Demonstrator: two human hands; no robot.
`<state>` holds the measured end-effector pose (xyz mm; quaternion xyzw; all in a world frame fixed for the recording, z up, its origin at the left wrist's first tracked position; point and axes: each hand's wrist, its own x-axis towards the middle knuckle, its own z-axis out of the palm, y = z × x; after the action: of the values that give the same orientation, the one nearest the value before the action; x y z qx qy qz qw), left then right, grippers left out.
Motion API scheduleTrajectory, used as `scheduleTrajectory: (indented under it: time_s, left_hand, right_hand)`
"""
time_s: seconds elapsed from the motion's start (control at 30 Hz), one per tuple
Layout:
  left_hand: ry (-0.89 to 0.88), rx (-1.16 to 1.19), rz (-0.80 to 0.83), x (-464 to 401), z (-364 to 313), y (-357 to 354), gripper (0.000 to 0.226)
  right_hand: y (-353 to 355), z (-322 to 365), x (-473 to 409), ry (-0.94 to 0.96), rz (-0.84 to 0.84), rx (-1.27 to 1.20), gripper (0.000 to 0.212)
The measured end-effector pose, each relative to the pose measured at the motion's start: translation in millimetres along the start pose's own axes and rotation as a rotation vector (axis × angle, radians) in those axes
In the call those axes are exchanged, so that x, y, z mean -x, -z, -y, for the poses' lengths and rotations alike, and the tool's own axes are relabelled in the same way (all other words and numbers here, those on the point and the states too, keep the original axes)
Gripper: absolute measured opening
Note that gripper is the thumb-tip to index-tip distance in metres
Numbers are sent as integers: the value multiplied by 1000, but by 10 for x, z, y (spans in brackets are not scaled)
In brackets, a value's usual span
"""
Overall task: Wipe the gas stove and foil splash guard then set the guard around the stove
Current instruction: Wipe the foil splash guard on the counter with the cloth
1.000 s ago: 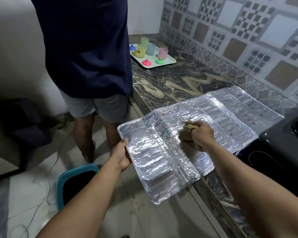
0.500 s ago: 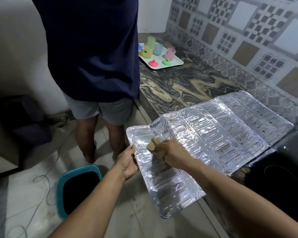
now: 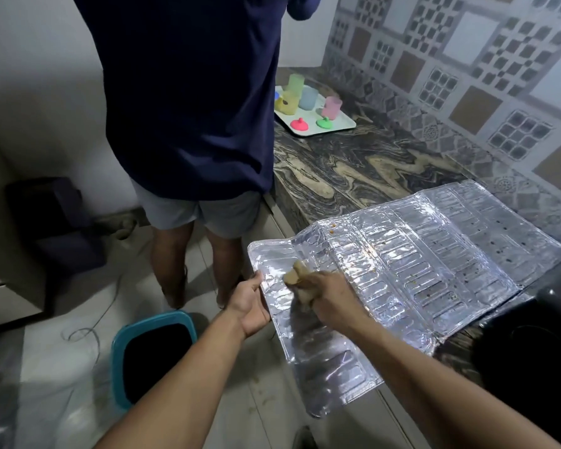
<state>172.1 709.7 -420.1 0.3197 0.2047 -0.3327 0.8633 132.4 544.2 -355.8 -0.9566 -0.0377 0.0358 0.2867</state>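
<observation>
The big shiny foil guard [image 3: 412,264] lies flat on the counter [image 3: 353,170], with one end sticking out over the floor. The black stove [image 3: 538,345] sits just beside it. The left hand [image 3: 250,303] pinches the foil's edge. The right hand [image 3: 331,290] curls its fingers around a tan cloth [image 3: 297,275], pressing it on the foil.

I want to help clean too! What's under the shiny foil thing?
The far part of the foil splash guard lies on the marbled counter; its near end overhangs floor, held by the left hand. Anything beneath is hidden.
</observation>
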Motion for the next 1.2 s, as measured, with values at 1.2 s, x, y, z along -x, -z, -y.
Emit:
scheduleTrajectory:
  time_s: [1.2]
  left_hand:
    - [-61, -22, -13, -127, -278, -54, 48]
  right_hand:
    - [612, -429, -1117, -277, -163, 64, 18]
